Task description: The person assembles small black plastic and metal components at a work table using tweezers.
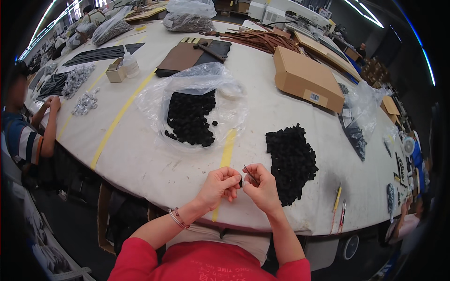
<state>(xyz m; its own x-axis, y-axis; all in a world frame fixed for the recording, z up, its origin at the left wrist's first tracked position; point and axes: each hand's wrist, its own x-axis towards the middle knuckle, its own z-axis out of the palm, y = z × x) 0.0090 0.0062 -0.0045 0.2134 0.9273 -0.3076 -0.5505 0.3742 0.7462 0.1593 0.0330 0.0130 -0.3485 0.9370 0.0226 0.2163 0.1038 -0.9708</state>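
Just above the table's near edge, my left hand [219,187] pinches a small black piece [241,182] between thumb and fingers. My right hand [262,188] is closed on a thin dark pointed tool [251,173], its tip angled up and left; its exact kind is too small to tell. The fingertips of both hands meet around the black piece. Beside my right hand lies a large pile of small black pieces [291,161]. Farther off, more such black pieces [190,117] rest on an opened clear plastic bag [234,96].
A cardboard box [309,77] stands at the far right of the pile. Yellow-handled [337,198] and red-handled [343,214] tools lie right. A hammer [208,50] rests on brown and black sheets. A white squeeze bottle [131,64] stands left; a co-worker [30,122] sits there.
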